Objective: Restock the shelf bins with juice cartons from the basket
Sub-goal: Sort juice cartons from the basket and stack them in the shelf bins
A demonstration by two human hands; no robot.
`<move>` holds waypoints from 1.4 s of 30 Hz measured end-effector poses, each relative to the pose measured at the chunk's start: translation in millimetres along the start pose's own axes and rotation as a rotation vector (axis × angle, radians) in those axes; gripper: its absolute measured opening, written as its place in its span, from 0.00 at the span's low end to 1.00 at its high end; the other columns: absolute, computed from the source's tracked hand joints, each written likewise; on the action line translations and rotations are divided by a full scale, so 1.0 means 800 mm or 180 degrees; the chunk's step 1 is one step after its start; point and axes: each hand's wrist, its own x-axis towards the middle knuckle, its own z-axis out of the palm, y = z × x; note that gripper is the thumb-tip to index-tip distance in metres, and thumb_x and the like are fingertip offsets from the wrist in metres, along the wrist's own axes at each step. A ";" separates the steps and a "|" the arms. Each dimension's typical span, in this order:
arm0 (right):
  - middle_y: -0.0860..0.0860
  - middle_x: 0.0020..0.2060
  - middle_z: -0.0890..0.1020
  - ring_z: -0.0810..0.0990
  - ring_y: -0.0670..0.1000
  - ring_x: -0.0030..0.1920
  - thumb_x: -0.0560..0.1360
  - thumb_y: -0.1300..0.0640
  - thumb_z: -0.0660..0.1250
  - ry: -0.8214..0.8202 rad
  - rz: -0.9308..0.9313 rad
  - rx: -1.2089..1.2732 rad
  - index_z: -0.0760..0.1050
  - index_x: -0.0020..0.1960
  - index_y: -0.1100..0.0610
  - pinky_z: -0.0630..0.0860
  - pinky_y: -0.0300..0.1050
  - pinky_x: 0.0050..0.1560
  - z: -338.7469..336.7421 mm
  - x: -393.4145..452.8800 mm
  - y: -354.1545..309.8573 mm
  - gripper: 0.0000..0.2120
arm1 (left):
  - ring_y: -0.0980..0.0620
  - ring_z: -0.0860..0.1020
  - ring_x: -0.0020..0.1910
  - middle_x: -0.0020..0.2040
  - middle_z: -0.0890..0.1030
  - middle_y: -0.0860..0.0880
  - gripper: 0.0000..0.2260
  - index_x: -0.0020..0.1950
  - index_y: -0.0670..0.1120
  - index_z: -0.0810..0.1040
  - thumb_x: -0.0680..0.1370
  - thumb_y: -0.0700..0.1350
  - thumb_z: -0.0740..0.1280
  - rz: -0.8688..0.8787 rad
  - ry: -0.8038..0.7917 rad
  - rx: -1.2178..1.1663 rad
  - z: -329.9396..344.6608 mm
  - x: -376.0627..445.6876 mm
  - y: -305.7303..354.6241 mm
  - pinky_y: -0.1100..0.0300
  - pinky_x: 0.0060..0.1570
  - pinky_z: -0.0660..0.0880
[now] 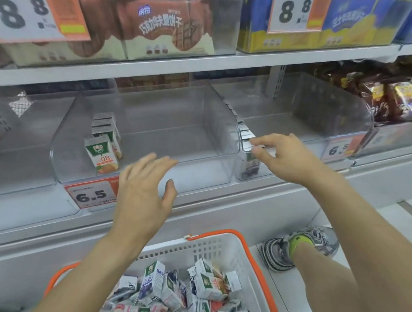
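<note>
Two clear plastic bins stand on the middle shelf. The left bin [209, 132] holds a short row of orange juice cartons [102, 156] along its left side. A row of darker juice cartons [249, 167] lines the left wall of the right bin [328, 115]. My right hand [287, 158] pinches the top of the front carton in that row between thumb and forefinger. My left hand [145, 188] hovers with spread fingers before the left bin's front wall and holds nothing. Below, a white basket [219, 244] with orange rim holds several loose cartons [206, 291].
Price tags reading 6.5 [93, 194] hang under the bins. The shelf above carries biscuit boxes [164, 25] and blue-yellow packs [348, 24]. Brown snack bags [392, 95] lie to the right. My shoe [300, 246] is on the floor beside the basket.
</note>
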 end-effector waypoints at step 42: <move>0.55 0.67 0.69 0.71 0.56 0.67 0.72 0.53 0.74 -0.2438 -0.0292 -0.0648 0.69 0.72 0.55 0.72 0.50 0.67 0.362 -0.131 -0.008 0.31 | 0.47 0.81 0.48 0.50 0.83 0.44 0.20 0.57 0.36 0.78 0.72 0.46 0.77 -0.3917 -0.2596 -0.1565 0.086 -0.208 -0.102 0.51 0.49 0.80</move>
